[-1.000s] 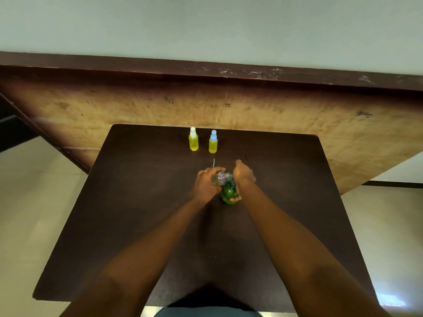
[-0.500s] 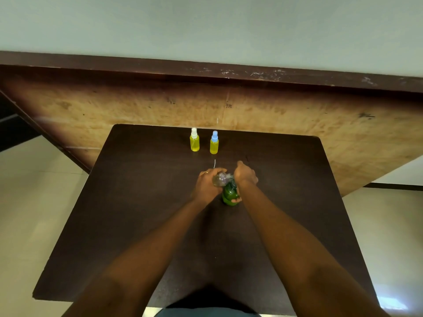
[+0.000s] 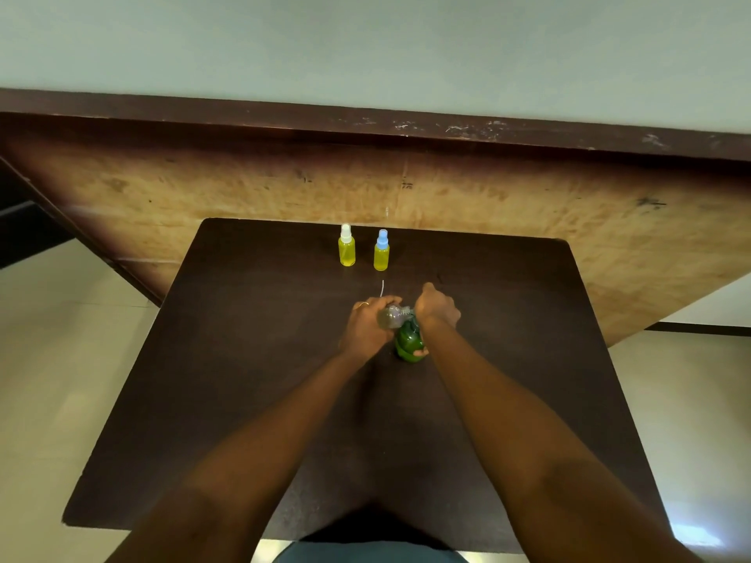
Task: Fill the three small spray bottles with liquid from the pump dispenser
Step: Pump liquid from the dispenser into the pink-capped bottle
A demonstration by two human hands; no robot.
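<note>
Two yellow bottles [image 3: 346,249] stand full beyond. The clear bottle [image 3: 392,316], likely light and slick, is clasped round its body by the left grip [image 3: 365,327] over the tabletop [image 3: 244,359]; the right grip [image 3: 437,308] clutches the pump dispenser [image 3: 408,343].

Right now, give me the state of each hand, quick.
Left hand: closed around the small clear bottle.
Right hand: closed on the green pump dispenser.

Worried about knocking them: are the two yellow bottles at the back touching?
Apart: the head view shows bare table between the white-capped bottle and the blue-capped bottle.
</note>
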